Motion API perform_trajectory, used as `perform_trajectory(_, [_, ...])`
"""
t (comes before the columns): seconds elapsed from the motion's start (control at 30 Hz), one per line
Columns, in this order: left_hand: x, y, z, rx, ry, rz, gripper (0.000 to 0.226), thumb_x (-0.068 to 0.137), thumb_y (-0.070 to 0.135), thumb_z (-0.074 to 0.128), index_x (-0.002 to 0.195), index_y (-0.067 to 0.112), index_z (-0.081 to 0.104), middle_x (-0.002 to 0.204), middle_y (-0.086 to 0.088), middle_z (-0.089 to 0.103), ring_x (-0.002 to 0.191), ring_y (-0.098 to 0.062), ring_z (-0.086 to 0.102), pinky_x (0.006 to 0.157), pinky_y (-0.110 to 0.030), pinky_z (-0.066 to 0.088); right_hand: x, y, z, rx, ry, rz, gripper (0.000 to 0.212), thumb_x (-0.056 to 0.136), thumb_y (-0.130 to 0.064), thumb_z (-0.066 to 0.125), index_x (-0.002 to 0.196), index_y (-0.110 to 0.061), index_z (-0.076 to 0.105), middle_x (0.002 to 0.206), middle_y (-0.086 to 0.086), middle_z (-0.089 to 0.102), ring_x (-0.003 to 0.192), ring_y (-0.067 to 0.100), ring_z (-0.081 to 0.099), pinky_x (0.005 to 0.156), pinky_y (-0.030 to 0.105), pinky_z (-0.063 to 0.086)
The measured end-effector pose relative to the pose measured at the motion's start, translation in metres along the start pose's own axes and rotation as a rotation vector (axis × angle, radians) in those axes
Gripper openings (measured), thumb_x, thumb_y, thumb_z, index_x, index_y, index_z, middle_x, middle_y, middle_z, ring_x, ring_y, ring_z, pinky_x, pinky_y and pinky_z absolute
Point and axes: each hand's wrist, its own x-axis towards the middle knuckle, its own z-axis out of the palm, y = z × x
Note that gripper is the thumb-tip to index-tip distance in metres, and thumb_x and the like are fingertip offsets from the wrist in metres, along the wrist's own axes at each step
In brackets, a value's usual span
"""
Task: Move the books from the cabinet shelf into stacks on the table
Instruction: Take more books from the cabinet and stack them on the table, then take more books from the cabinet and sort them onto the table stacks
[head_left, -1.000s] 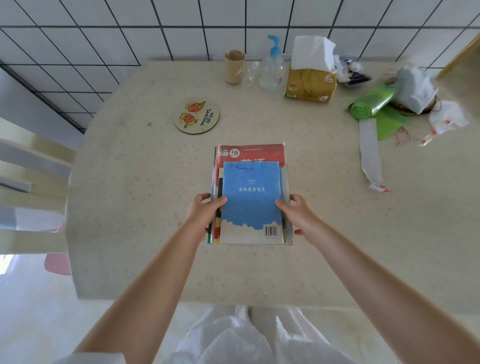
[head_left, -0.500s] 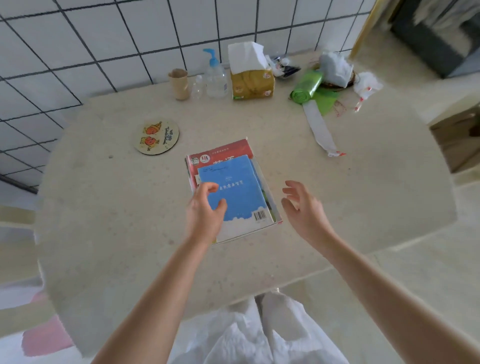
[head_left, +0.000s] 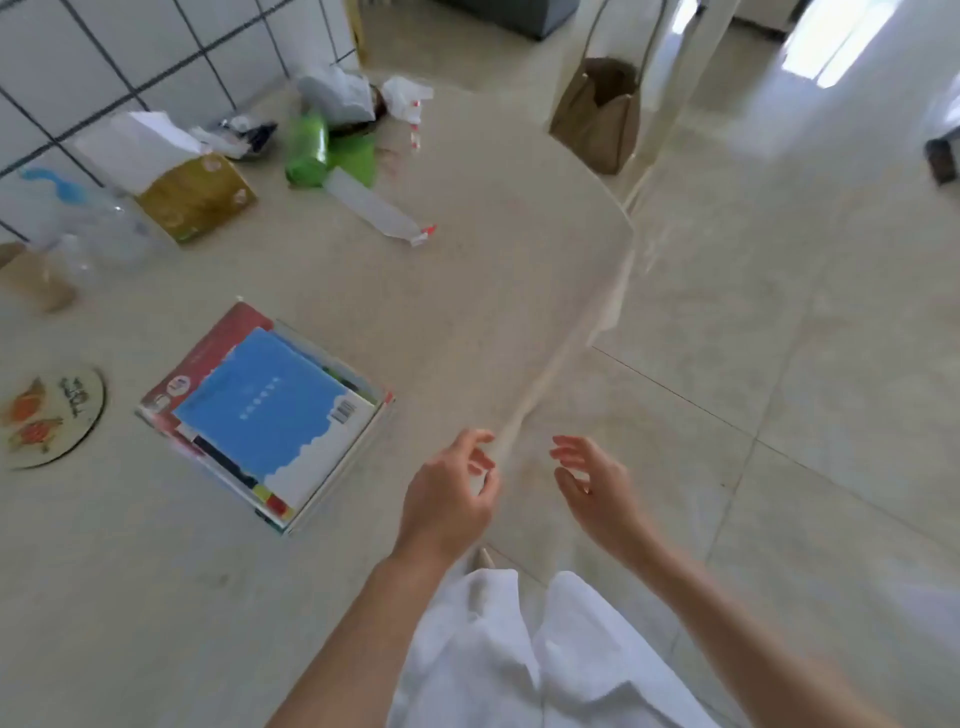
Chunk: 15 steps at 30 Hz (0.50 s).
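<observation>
A stack of books (head_left: 265, 415) lies on the beige table (head_left: 467, 291), left of centre, with a blue-covered book on top and a red one under it. My left hand (head_left: 449, 496) hangs over the table's near edge, to the right of the stack, fingers loosely curled and holding nothing. My right hand (head_left: 592, 488) is beyond the edge, above the floor, fingers relaxed and empty. Neither hand touches the books. The cabinet shelf is out of view.
A round coaster (head_left: 49, 410) lies left of the stack. Along the tiled wall stand a paper cup (head_left: 36, 283), a pump bottle (head_left: 78, 218), a tissue box (head_left: 192, 195), a green bag roll (head_left: 306, 148) and crumpled bags. A brown paper bag (head_left: 597, 114) stands on the tiled floor to the right.
Both hands let go of the book stack and drew away to the right, past the table edge. The view swung right, bringing the floor and brown bag into sight.
</observation>
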Motion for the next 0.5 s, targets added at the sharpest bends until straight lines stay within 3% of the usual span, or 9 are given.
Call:
perform_trajectory(0.2, [-0.017, 0.050, 0.067, 0.105, -0.352, 0.297, 0.035, 0.081, 0.021, 0.062, 0.115, 0.029, 0.060, 0.083, 0.014, 0.068, 0.076, -0.004, 0.065, 0.076, -0.032, 0.056, -0.078, 0.064, -0.052, 0.012, 0.172, 0.179, 0.033, 0.091, -0.007, 0.055, 0.123, -0.011, 0.058, 0.112, 0.002, 0.068, 0.105, 0.014, 0.063, 0.094, 0.035, 0.050])
perform_trajectory(0.33, [-0.043, 0.087, 0.120, 0.110, -0.529, 0.415, 0.032, 0.081, 0.018, 0.064, 0.112, 0.026, 0.063, 0.078, 0.015, 0.065, 0.072, -0.003, 0.064, 0.075, -0.032, 0.055, -0.146, 0.107, -0.088, -0.002, 0.311, 0.285, 0.035, 0.091, -0.009, 0.056, 0.126, -0.012, 0.057, 0.113, 0.000, 0.066, 0.102, 0.007, 0.059, 0.090, 0.020, 0.042])
perform_trajectory(0.5, [-0.104, 0.136, 0.203, 0.141, -0.740, 0.571, 0.032, 0.080, 0.026, 0.057, 0.112, 0.031, 0.062, 0.077, 0.019, 0.062, 0.071, -0.003, 0.064, 0.071, -0.034, 0.057, -0.245, 0.167, -0.131, 0.012, 0.454, 0.443, 0.035, 0.091, -0.009, 0.056, 0.126, -0.011, 0.056, 0.116, 0.002, 0.066, 0.109, 0.015, 0.060, 0.092, 0.019, 0.039])
